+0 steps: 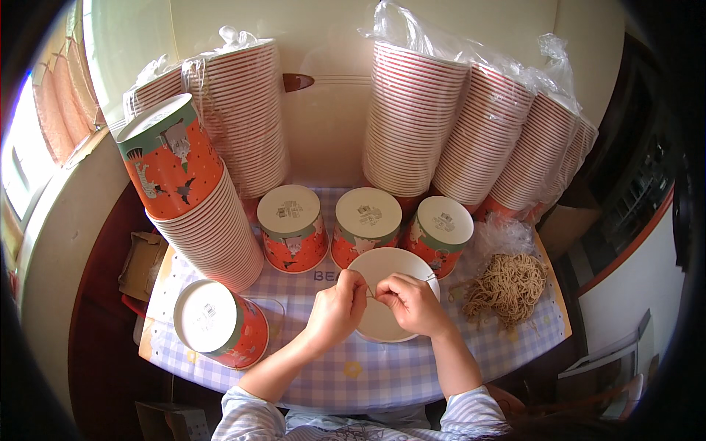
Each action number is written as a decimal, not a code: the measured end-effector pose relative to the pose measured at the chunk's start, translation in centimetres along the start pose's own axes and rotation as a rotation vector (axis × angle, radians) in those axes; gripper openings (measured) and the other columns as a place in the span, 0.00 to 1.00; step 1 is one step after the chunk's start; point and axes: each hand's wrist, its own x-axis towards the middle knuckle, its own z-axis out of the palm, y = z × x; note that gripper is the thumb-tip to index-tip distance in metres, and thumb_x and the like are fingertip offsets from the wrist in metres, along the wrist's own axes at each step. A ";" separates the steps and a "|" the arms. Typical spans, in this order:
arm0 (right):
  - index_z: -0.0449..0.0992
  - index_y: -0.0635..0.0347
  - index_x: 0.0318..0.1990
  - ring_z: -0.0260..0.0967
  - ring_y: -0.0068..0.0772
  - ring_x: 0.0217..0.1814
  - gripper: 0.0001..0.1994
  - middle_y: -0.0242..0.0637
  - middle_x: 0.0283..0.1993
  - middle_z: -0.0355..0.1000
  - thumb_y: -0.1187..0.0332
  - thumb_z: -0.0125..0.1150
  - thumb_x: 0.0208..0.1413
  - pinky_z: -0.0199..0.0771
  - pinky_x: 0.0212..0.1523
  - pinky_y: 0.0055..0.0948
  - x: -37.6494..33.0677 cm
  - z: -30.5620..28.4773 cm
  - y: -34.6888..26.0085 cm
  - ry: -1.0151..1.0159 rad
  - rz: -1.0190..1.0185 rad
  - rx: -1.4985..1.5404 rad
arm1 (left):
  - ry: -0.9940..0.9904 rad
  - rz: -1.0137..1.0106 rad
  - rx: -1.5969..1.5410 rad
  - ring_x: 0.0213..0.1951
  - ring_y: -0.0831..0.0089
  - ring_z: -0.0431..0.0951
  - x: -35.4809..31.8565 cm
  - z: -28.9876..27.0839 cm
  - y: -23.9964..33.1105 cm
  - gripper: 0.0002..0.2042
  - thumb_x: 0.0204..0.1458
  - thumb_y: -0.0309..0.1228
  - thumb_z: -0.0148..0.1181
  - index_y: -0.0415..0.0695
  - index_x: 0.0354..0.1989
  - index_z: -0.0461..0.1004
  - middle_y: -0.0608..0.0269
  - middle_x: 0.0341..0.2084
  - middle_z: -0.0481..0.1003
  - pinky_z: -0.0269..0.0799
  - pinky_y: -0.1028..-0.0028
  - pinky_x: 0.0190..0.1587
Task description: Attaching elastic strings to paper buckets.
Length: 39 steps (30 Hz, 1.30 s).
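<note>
My left hand [340, 307] and my right hand [409, 301] meet above an upright paper bucket [390, 327] whose white inside faces up. Both are closed in a pinch on a thin tan cord [371, 295], a short bit of which shows between the fingertips. The rest of that cord is hidden by my fingers. A small dark line shows at the bucket's right rim. To the right lies a tangled pile of tan cords [509, 288]. Left of my left forearm, an orange and green bucket [251, 334] stands upside down, its white base up.
Three upside-down buckets [292, 209] stand in a row behind my hands. A tall nested stack [202, 235] rises at the left. Plastic-wrapped stacks [419, 117] line the back on both sides. A crumpled clear bag [507, 234] touches the cord pile. Checked cloth [353, 386] covers the table.
</note>
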 end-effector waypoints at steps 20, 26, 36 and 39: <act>0.69 0.63 0.28 0.68 0.37 0.29 0.03 0.37 0.26 0.68 0.79 0.56 0.47 0.68 0.31 0.29 0.0 -0.9 -0.3 0.062 -0.001 0.027 | -0.155 -0.122 -0.234 0.23 0.62 0.77 0.8 -2.2 0.6 0.06 0.49 0.23 0.54 0.38 0.33 0.65 0.54 0.22 0.74 0.72 0.71 0.26; 0.70 0.63 0.31 0.69 0.34 0.30 0.03 0.37 0.28 0.70 0.78 0.57 0.49 0.68 0.31 0.28 0.1 -1.3 -0.6 0.029 0.029 0.078 | -0.149 0.107 -0.058 0.29 0.64 0.74 1.4 -3.1 1.2 0.07 0.44 0.29 0.60 0.40 0.31 0.72 0.59 0.28 0.73 0.70 0.71 0.31; 0.66 0.63 0.41 0.72 0.29 0.35 0.10 0.36 0.30 0.72 0.79 0.56 0.50 0.70 0.36 0.26 -0.4 -0.8 -0.2 0.031 0.122 0.228 | -0.102 0.090 -0.089 0.32 0.60 0.73 0.8 -1.9 1.4 0.05 0.41 0.24 0.61 0.41 0.28 0.72 0.60 0.28 0.72 0.69 0.67 0.35; 0.61 0.63 0.44 0.72 0.28 0.37 0.14 0.38 0.31 0.72 0.80 0.55 0.50 0.70 0.40 0.26 -0.6 -0.6 0.6 0.012 0.072 0.238 | -0.095 0.089 -0.075 0.32 0.62 0.72 0.9 -1.9 1.1 0.05 0.41 0.24 0.62 0.42 0.27 0.72 0.61 0.27 0.72 0.69 0.67 0.34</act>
